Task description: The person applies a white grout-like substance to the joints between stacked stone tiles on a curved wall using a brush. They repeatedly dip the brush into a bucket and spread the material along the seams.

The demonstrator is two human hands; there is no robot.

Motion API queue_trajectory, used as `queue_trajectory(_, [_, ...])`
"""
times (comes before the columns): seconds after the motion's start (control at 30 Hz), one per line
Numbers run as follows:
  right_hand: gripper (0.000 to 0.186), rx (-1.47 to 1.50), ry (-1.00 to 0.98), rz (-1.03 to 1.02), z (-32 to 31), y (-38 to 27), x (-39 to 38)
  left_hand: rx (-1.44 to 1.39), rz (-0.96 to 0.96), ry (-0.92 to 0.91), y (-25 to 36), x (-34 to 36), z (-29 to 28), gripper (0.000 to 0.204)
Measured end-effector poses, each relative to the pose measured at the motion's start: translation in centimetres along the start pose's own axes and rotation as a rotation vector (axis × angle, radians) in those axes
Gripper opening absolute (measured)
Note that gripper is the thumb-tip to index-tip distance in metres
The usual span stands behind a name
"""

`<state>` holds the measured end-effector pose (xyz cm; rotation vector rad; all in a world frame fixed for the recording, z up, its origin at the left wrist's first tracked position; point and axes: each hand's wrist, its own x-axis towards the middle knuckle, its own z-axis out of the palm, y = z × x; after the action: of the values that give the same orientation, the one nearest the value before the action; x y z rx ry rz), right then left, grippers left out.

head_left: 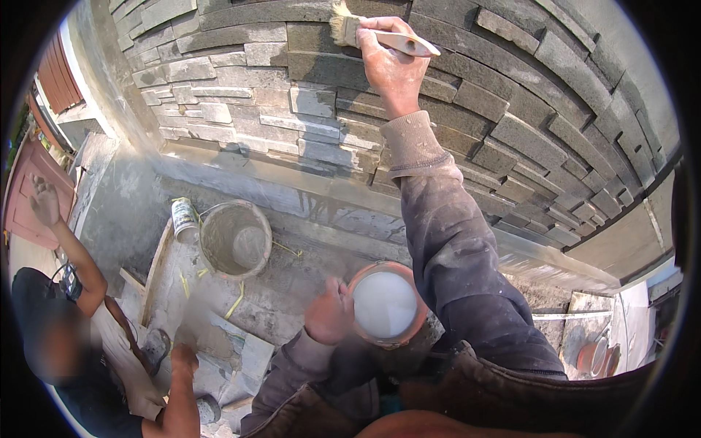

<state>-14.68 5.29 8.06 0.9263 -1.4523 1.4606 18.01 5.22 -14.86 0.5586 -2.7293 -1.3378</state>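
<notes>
paintbrush [347,30] is at the stone wall [314,80], gripped by the right hand [394,69]; its long axis runs sideways, bristles to the left. the left hand [328,310], farther below, is blurred beside the bucket [418,321]; whether it grips anything, one cannot tell.

No legible lettering or numbers; only small, illegible markings [182,211] on the white can [185,223].

Open air between 2 hands [398,69] [330,312]; bucket [423,306] beside left.
</notes>
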Motion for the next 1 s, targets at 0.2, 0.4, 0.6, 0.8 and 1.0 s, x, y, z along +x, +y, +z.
queue_trajectory(0.2, [0.010,0.176,0.047,-0.069,-0.1,0.0,1.5,0.032,-0.001,-0.002,0.1,0.7,0.4,0.024])
queue_trajectory(0.4, [0.014,0.133,0.324,-0.135,-3.0,-1.5,4.6,0.088,-0.058,0.026,-1.1,0.9,0.6,0.023])
queue_trajectory(0.6, [0.023,-0.323,0.325,-0.404,5.7,-4.5,3.2,0.059,-0.049,0.093,-1.5,1.1,0.8,0.019])
queue_trajectory(0.8, [0.022,0.062,0.154,-0.228,10.2,-2.9,4.8,0.082,0.039,0.088,-1.1,2.2,1.7,0.021])
queue_trajectory(1.0, [0.015,-0.330,0.625,-0.341,-4.5,-2.6,4.6,0.082,0.001,0.082,-2.9,2.3,1.5,0.017])
